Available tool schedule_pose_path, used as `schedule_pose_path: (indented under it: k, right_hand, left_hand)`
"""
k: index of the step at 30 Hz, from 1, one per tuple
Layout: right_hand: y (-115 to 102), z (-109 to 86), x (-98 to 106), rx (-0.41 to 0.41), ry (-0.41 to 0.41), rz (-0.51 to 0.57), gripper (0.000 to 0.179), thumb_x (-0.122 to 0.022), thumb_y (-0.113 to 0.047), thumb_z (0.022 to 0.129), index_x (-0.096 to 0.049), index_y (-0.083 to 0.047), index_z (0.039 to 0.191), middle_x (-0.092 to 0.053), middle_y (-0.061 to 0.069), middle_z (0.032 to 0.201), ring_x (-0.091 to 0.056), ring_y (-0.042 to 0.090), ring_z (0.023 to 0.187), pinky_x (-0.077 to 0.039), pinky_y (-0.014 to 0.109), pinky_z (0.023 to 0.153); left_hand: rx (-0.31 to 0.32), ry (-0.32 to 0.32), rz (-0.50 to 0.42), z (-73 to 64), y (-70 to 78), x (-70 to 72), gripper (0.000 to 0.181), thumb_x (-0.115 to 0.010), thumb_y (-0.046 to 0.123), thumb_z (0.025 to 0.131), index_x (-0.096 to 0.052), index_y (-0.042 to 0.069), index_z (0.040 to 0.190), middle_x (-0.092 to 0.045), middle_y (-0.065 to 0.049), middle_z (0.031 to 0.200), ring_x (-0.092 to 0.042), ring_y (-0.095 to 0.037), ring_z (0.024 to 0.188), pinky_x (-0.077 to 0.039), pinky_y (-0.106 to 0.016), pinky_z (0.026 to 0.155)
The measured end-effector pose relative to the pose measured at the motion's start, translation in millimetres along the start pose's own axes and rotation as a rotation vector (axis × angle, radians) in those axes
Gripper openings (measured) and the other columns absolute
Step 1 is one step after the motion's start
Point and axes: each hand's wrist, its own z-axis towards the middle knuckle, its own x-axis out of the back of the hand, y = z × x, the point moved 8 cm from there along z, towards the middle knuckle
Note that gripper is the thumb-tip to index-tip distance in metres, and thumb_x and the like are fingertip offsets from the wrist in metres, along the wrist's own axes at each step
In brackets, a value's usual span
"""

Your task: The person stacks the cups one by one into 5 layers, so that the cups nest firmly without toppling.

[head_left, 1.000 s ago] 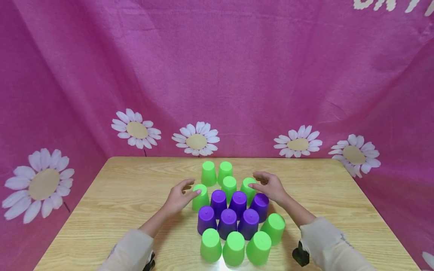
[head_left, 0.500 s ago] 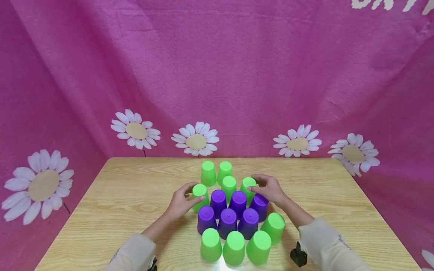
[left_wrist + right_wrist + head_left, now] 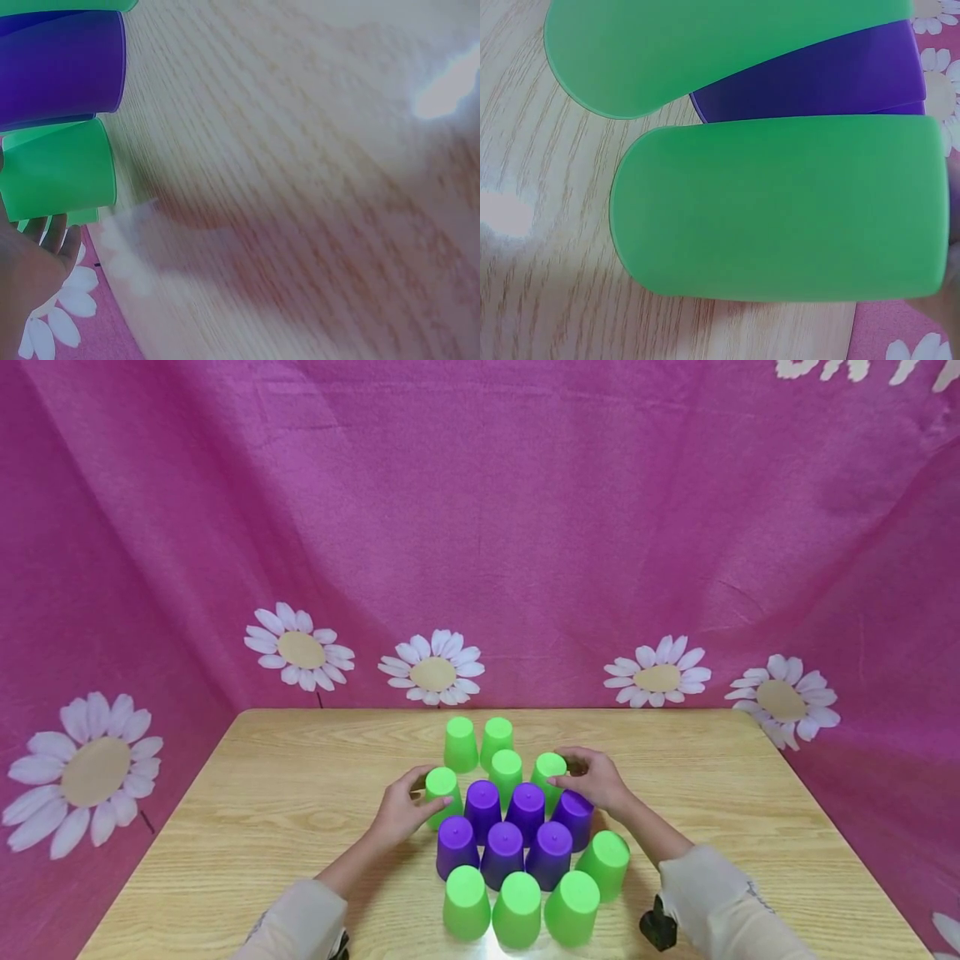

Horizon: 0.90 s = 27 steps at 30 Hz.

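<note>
Green and purple cups stand upside down in a cluster on the wooden table. At the cluster's left, my left hand grips a green cup, thumb on its near side and fingers behind. In the left wrist view that cup stands on the table, my fingertips along its side. On the right, my right hand holds another green cup between thumb and fingers. Purple cups fill the middle, with a green cup behind them. The right wrist view hides most of the right hand behind a nearer green cup.
Two green cups stand at the back. Three more green cups form the front row, with another green cup right of the purple ones. A pink cloth printed with daisies hangs behind the table.
The left hand has moved slightly right and closed its thumb and fingers around the left green cup. The right hand has shifted slightly down onto the right green cup. The cups stay in place.
</note>
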Motion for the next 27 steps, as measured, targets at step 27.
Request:
schedule_pose_path:
  k: [27]
  right_hand:
    - [-8, -1.0, -3, -0.001, 0.014, 0.001, 0.043, -0.072, -0.005, 0.077, -0.058, 0.009, 0.114, -0.064, 0.027, 0.105, -0.063, 0.035, 0.096, -0.054, 0.035, 0.082]
  left_hand:
    - [0.016, 0.019, 0.036, 6.3, 16.7, 26.5, 0.045, -0.073, 0.010, 0.078, -0.057, 0.004, 0.120, -0.065, -0.015, 0.111, -0.060, -0.030, 0.106, -0.048, -0.046, 0.093]
